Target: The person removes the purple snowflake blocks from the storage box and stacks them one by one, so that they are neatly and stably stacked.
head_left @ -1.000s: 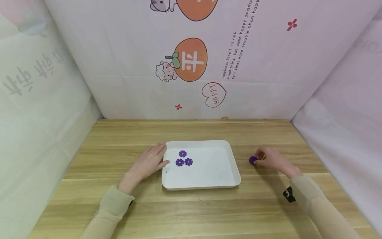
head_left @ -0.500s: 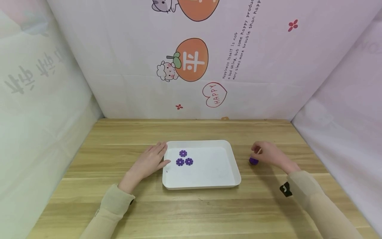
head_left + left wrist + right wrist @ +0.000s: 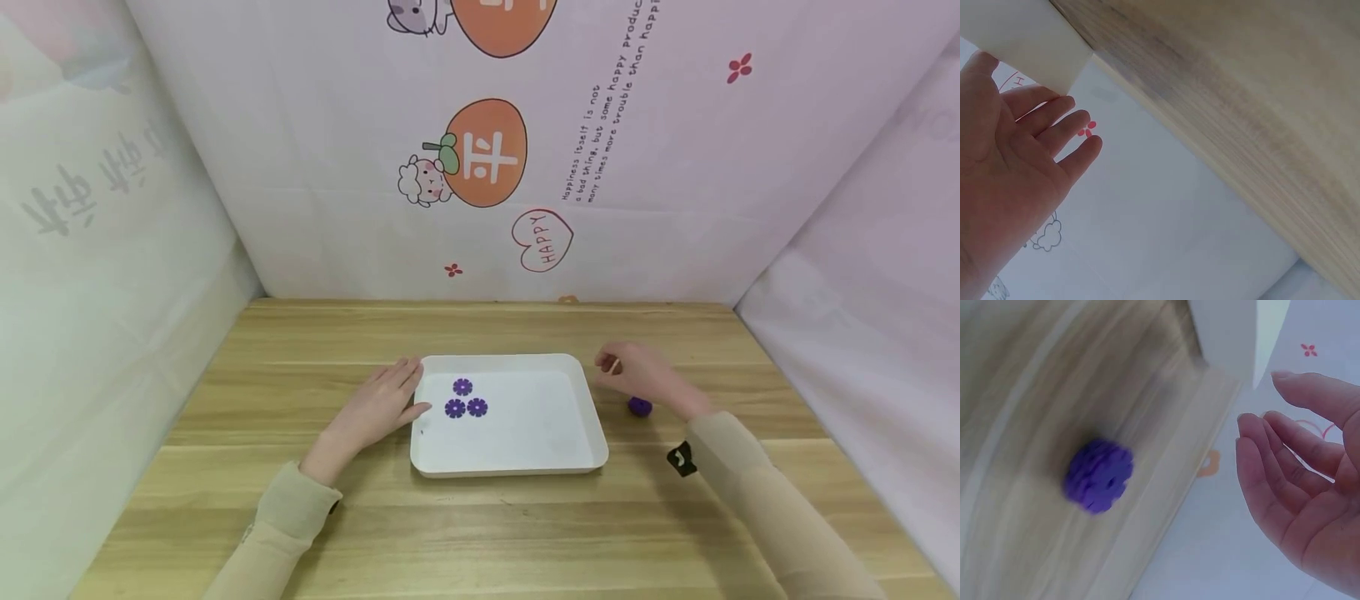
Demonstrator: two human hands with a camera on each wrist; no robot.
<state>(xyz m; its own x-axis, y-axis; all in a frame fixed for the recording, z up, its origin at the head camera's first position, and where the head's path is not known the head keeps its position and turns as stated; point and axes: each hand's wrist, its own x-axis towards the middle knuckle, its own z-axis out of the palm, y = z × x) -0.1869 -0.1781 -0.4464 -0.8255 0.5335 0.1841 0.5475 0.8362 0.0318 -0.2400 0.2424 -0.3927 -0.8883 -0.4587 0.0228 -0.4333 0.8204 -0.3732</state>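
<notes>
A white tray [image 3: 517, 471] lies on the table with three purple snowflake discs [image 3: 477, 407] in its left part. My left hand [image 3: 378, 408] rests on the tray's left rim, fingers extended near the far corner and thumb over the edge. To the right of the tray, a stack of purple snowflake discs [image 3: 1099, 476] stands on the wood. My right hand [image 3: 637, 375] hovers between that stack and the tray's right rim. In the right wrist view, thumb and loosely bent fingers [image 3: 1250, 469] are apart, and no disc shows between them.
The wooden table [image 3: 480, 542] runs back to a white printed sheet [image 3: 337, 167], with white sheets at both sides. A dark strap piece [image 3: 682, 459] hangs by the right cuff.
My right hand has left the purple stack and moved left and away from me, toward the tray's right rim. The left hand has stayed on the tray.
</notes>
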